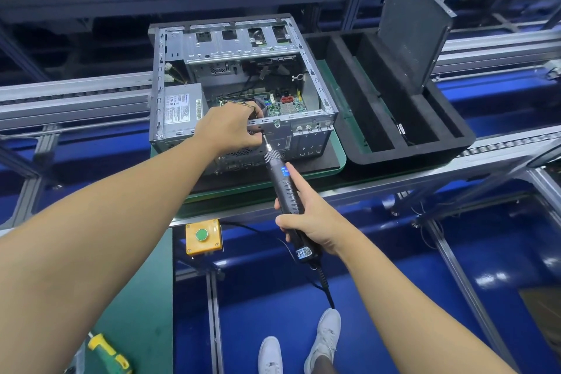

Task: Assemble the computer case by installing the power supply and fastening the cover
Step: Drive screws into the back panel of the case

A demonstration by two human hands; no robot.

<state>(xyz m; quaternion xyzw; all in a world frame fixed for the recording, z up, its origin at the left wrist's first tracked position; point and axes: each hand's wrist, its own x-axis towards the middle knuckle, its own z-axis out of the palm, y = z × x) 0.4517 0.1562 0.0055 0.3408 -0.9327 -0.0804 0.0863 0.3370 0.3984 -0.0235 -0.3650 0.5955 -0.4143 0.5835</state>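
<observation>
Two bare forearms reach forward from the bottom corners, and between them, on the blue floor, stand a pair of white shoes (324,334). At the lower left a hand screwdriver with a yellow-and-green handle (107,354) lies on a green bench top. Further out, a yellow button box (202,235) with a green button sits on the frame below the line.

The right hand (309,222) is wrapped firmly round the dark grip of an electric screwdriver (283,188), forefinger stretched up along the barrel, the cable trailing down from its butt. The bit slants up and to the left, and its tip meets the rear panel of the computer case (303,127) just under the upper rim.

The left hand (230,127) grips that rim just beside the bit tip, fingers curled over the top and thumb beneath. Whether it also pinches a screw I cannot tell.

The case lies on its side on a green pallet (341,158), its open face upward. The power supply (180,111) sits inside, in the near left corner, label up, and the motherboard (282,103) shows to its right. The side cover (413,27) is off the case: it stands tilted in a black foam tray (394,136) just beside the pallet, on the right
</observation>
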